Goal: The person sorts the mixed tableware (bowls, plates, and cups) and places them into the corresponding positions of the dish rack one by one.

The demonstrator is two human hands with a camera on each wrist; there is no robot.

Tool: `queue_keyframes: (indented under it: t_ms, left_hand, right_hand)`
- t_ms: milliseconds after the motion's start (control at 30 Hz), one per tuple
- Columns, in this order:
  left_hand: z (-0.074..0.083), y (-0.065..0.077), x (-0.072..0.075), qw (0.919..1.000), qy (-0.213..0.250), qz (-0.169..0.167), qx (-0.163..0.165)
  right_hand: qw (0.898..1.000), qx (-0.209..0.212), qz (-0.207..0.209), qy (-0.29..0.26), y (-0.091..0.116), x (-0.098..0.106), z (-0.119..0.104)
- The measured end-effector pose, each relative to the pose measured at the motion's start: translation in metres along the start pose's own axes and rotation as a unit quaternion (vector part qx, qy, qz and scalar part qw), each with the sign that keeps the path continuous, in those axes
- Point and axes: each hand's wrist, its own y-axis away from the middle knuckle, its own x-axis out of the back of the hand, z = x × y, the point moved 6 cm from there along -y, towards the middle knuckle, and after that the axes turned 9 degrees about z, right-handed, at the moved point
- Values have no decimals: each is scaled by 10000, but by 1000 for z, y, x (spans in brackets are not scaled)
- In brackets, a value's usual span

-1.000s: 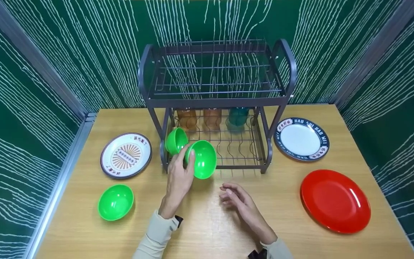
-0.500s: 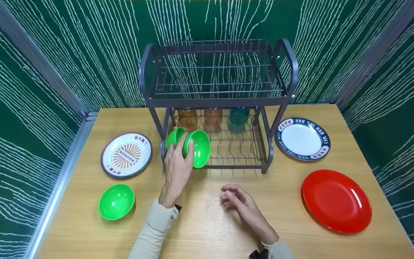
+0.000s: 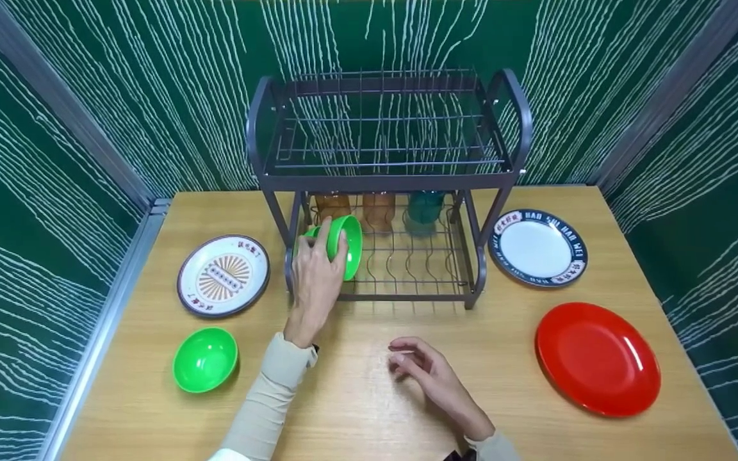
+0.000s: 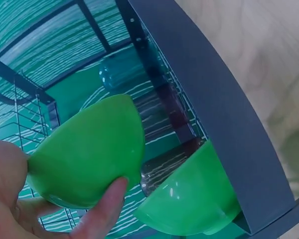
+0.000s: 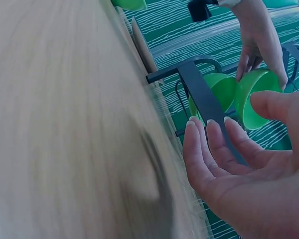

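My left hand (image 3: pixel 319 275) pinches a green bowl (image 3: pixel 352 248) by its side, thumb on one face and fingers on the other, the bowl tipped so its hollow faces right. A second green bowl (image 4: pixel 194 194) leans at the left end of the rack's lower tier, mostly behind my hand in the head view. The left wrist view shows the two bowls close side by side. My right hand (image 3: pixel 430 374) is over the table in front of the rack, fingers loosely bent, with nothing in it. The dark two-tier dish rack (image 3: pixel 388 183) stands at the back of the table.
Orange and teal cups (image 3: pixel 425 208) sit at the back of the lower tier. A third green bowl (image 3: pixel 205 360) and a white patterned plate (image 3: pixel 223 276) lie at left. On the right are a blue-rimmed plate (image 3: pixel 539 248) and a red plate (image 3: pixel 598 358).
My left hand has carried its bowl up and left, over the lower tier, nearer the bowl in the rack. My right hand has barely shifted.
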Motion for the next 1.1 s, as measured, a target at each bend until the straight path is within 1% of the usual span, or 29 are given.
queue_keyframes:
  t_ms: [67,167,333,433,533,767,867,1100]
  left_hand:
    - [-1,-2,-2,9999,-165,-25,-39]
    - [-1,-5,-6,9988,-447,4,-199]
    - [3,-8,-11,9938,-867,251,-654]
    - [5,-8,-15,9908,-1023,302,-830]
    - [6,-8,-21,9889,-1215,203,-834]
    - [9,-7,-33,9854,-1542,-222,-687]
    - [8,-7,-36,9849,-1587,-284,-635]
    - [5,-3,-42,9814,-1757,-300,-720]
  right_hand:
    - [10000,-14,-50,20,1,-1,2]
    - [9999,-38,-96,97,2,-3,4]
    - [9995,40,-189,239,4,-3,5]
    - [9992,101,-229,316,4,-3,6]
    - [9992,49,-230,328,5,-3,6]
    - [9993,-48,-206,306,5,-4,6]
    - [9991,-48,-206,366,5,-4,6]
    - [9990,-70,-206,387,6,-3,5]
